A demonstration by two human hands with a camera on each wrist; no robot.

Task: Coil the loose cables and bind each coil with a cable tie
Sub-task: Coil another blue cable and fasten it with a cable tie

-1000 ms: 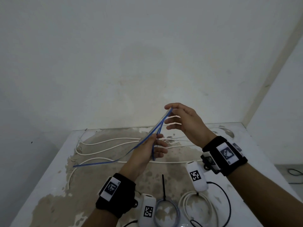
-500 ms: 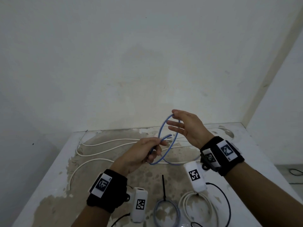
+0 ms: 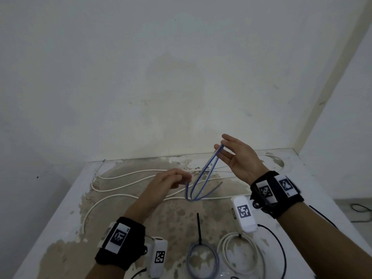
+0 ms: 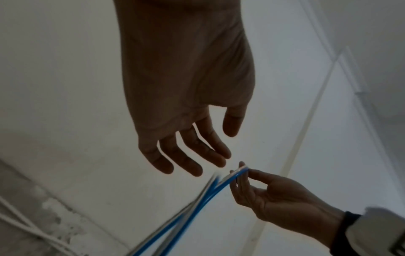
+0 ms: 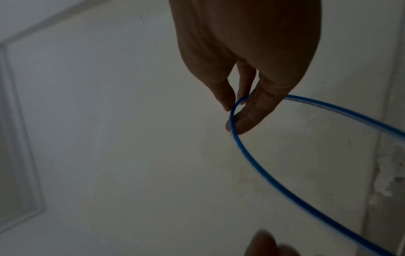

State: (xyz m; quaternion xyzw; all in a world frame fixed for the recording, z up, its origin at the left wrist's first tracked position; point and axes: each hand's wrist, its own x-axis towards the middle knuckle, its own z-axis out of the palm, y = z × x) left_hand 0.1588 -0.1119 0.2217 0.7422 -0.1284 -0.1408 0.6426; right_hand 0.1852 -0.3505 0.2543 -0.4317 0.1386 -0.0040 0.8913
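A stained, peeling table top (image 3: 66,200) meets a blotched white wall (image 3: 141,77) — both worn.

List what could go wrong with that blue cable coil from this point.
1. Only the right hand pinches the blue cable at the loops' top; the left hand is open and off it, so the hanging loops could spring apart.
2. A free end trails low over the white cables on the table and might snag them.
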